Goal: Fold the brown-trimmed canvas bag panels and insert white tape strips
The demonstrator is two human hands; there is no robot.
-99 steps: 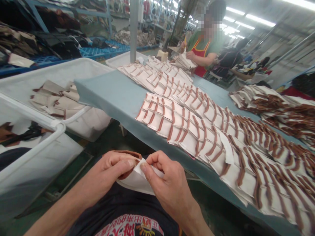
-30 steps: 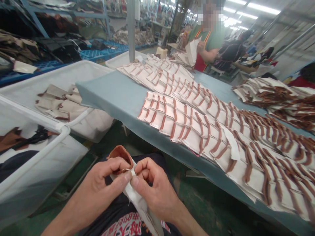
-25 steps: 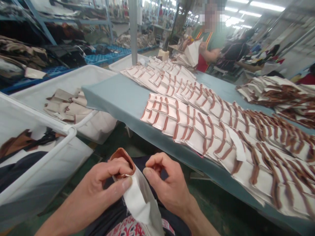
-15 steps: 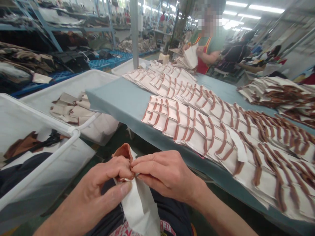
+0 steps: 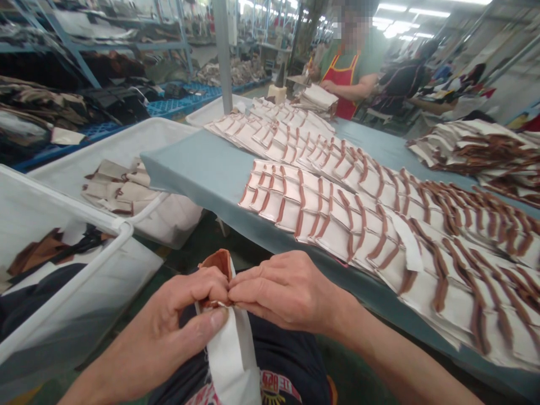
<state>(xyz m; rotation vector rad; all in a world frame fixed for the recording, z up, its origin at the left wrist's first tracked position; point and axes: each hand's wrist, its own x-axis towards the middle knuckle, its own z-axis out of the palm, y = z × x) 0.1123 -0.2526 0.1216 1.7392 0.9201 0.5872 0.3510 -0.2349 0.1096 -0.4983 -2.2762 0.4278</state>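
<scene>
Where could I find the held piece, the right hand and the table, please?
Held piece (image 5: 233, 354): head view, white lower part.
Right hand (image 5: 291, 289): head view, near the knuckles.
Table (image 5: 189, 160): head view, left part of top.

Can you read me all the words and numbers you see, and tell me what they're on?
Dark cloth on the lap: red-and-white lettering, too blurred to read, and partly covered by the white piece.
Anywhere else: I can't read any words, numbers or signs; the far background is too small and blurred to tell.
</scene>
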